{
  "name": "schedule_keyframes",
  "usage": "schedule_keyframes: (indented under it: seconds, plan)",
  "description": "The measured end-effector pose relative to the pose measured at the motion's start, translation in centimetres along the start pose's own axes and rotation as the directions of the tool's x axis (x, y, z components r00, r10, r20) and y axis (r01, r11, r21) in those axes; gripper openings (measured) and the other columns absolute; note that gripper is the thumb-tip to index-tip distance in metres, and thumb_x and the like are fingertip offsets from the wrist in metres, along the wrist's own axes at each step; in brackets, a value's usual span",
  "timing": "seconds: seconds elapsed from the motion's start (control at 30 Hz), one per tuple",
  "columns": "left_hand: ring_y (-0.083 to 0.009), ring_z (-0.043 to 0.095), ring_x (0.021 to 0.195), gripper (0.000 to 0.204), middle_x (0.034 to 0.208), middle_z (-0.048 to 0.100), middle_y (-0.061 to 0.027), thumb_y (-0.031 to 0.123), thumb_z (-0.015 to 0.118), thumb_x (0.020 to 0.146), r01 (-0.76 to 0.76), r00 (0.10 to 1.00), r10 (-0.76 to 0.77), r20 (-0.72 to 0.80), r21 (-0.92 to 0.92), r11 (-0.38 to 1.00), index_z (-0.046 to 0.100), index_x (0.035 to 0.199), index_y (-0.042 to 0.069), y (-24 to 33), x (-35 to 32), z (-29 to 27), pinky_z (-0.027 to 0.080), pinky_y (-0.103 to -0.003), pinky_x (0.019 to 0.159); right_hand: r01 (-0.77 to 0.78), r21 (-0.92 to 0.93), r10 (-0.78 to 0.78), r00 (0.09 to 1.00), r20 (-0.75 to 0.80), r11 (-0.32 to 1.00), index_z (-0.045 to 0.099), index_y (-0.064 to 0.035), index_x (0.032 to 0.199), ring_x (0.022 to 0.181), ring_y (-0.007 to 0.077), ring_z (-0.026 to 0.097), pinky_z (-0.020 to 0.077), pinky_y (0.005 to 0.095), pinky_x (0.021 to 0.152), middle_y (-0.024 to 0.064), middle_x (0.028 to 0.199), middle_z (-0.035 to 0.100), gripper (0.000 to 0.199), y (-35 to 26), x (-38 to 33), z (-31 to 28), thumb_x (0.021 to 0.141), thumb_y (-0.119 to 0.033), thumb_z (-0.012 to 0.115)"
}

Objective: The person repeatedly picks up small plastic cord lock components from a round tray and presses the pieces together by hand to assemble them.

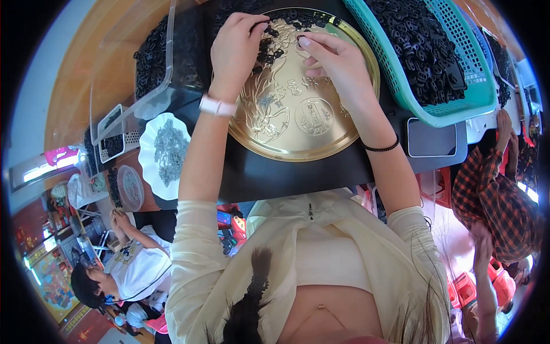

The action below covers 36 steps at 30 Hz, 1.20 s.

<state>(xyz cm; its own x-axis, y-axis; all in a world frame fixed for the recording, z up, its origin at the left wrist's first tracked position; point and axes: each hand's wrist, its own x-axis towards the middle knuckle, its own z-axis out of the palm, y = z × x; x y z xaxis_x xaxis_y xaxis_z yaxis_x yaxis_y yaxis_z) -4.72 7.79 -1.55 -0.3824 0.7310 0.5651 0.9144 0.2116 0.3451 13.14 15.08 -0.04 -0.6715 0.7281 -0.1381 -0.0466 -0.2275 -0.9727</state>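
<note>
A round gold tray (298, 129) with an embossed pattern lies on the black table in front of me. Small black plastic pieces (269, 54) are spread over its far left part and along its far rim. My left hand (236, 54) is over the tray's left side, thumb and fingers closed on a small black piece at the far edge. Over the right side, my right hand (338, 60) pinches another small black piece (300, 39) between thumb and forefinger. The exact shape of both held pieces is too small to make out.
A teal basket (395, 86) heaped with black pieces stands at the right, beside a phone-like flat object (432, 137). On the left are a clear plastic bin (132, 112) of black pieces and a white scalloped dish (148, 152) of small silvery parts. Other people sit on both sides.
</note>
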Motion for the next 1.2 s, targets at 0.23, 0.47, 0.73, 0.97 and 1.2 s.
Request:
schedule_keyframes:
  seconds: [0.23,0.47,0.73,0.97,1.2]
  plan:
    - [-0.0034,0.054,0.065,0.031,0.089,0.068,-0.0038,0.024,0.063,0.087,0.641,0.757,-0.379,0.531,-0.717,0.275,0.064,0.11,0.004,5.2,-3.2,-5.0,0.039,-0.015,0.052,0.077,0.063,-0.079,0.997,0.026,0.995,0.065,-0.0029,0.104,0.069,0.0085,0.057,0.0506,0.0195,0.061,0.0023,0.084,0.061,0.028,-0.5,-0.7,0.2,0.084,-0.022,0.066]
    - [-0.0062,0.059,0.07,0.031,0.091,0.069,-0.0054,0.024,0.063,0.087,0.622,0.762,-0.404,0.505,-0.746,0.24,0.064,0.11,0.004,4.8,-4.2,-5.3,0.043,-0.016,0.053,0.153,0.133,-0.164,0.984,0.069,0.979,0.063,-0.0044,0.109,0.079,0.0114,0.062,0.0533,0.0227,0.067,0.0062,0.088,0.065,0.025,-0.6,-0.8,1.0,0.088,-0.017,0.061]
    - [-0.0101,0.064,0.073,0.029,0.092,0.068,-0.0057,0.021,0.065,0.085,0.618,0.748,-0.452,0.486,-0.759,0.204,0.064,0.109,0.004,4.1,-4.8,-5.3,0.047,-0.018,0.054,0.209,-0.027,-0.204,0.971,0.128,0.978,0.061,0.0006,0.105,0.083,0.0131,0.064,0.0538,0.024,0.07,0.0092,0.093,0.067,0.023,-0.1,-1.0,1.3,0.088,-0.014,0.06]
    - [-0.01,0.064,0.073,0.028,0.091,0.068,-0.0048,0.02,0.066,0.085,0.608,0.764,-0.425,0.485,-0.761,0.226,0.065,0.107,0.005,4.2,-4.7,-5.4,0.049,-0.018,0.055,0.182,-0.097,-0.167,0.975,0.144,0.979,0.057,0.0018,0.111,0.09,0.0147,0.064,0.0525,0.0236,0.075,0.0086,0.1,0.065,0.028,-0.1,-1.1,1.2,0.088,-0.013,0.061]
    - [-0.0097,0.064,0.076,0.026,0.089,0.068,-0.0042,0.02,0.067,0.084,0.592,0.783,-0.434,0.446,-0.748,0.299,0.067,0.105,0.004,4.2,-4.8,-5.2,0.05,-0.019,0.056,0.235,-0.157,-0.214,0.967,0.138,0.959,0.064,-0.0008,0.105,0.078,0.0101,0.064,0.0509,0.0212,0.069,0.0077,0.09,0.068,0.027,0.7,-0.8,1.1,0.083,-0.016,0.066]
